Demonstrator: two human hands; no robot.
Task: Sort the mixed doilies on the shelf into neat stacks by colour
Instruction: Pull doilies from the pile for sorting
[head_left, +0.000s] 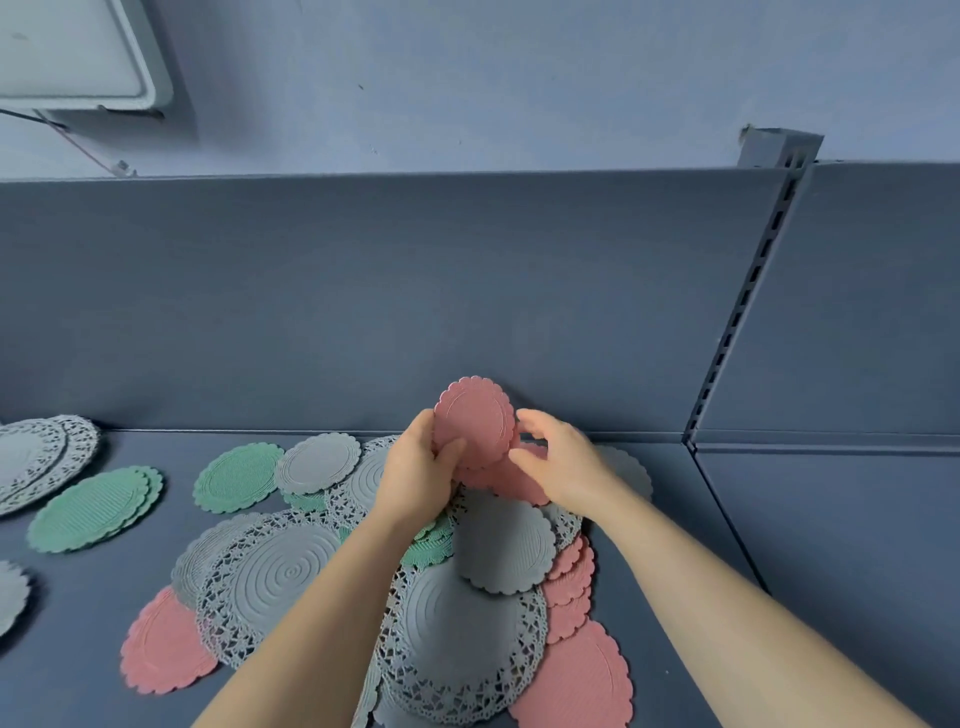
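My left hand (421, 467) grips a small pink doily (474, 415), tilted upright above the mixed pile (457, 597). My right hand (563, 460) pinches the edge of another pink doily (519, 480) lying just below it. The pile on the shelf (779, 545) mixes large grey lace doilies (280, 571), a plain grey one (504, 545), green ones (428, 545) and pink ones (582, 675). To the left stand a green stack (93, 506), a single green doily (239, 475) and a grey lace stack (36, 460).
The shelf's back panel (415, 301) rises right behind the hands. A slotted upright (748, 301) divides this bay from the shelf on the right. One pink doily (161, 644) lies at the pile's left front. A grey doily (10, 597) shows at the left edge.
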